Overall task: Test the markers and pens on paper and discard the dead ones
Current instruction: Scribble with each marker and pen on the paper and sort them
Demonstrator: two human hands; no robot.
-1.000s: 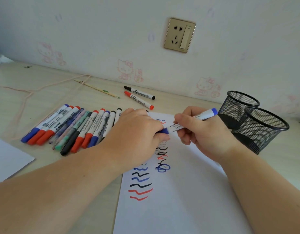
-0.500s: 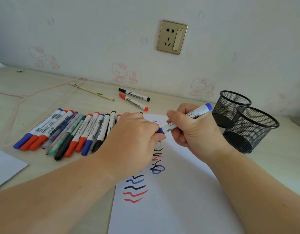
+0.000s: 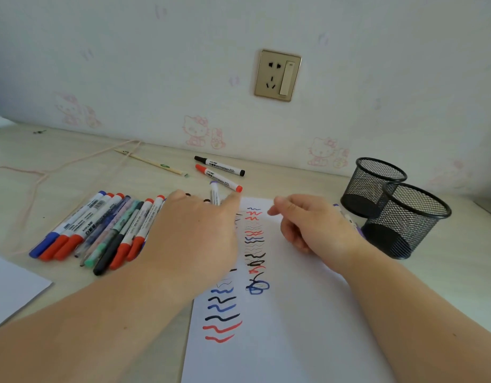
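Note:
A white paper [image 3: 294,313] with red, blue and black squiggles lies in front of me. My left hand [image 3: 200,233] hovers over its top left corner, fingers closed round a white marker with a blue end [image 3: 214,193] that sticks out past my fingers. My right hand [image 3: 313,228] floats over the paper's right side, thumb and forefinger apart, with nothing seen in its grip. A white and purple pen [image 3: 349,219] shows just beyond that hand. A row of several markers and pens [image 3: 100,230] lies to the left.
Two black mesh cups [image 3: 376,186] [image 3: 412,219] stand at the right. A black marker [image 3: 219,163] and a red marker [image 3: 218,178] lie near the wall. A pencil [image 3: 150,161] and a cord [image 3: 45,172] lie at back left, another sheet [image 3: 12,286] at near left.
My hands, joined on the blue marker before, have come apart. The marker now sits in my left hand, moved left and away. My right hand has let go and spread.

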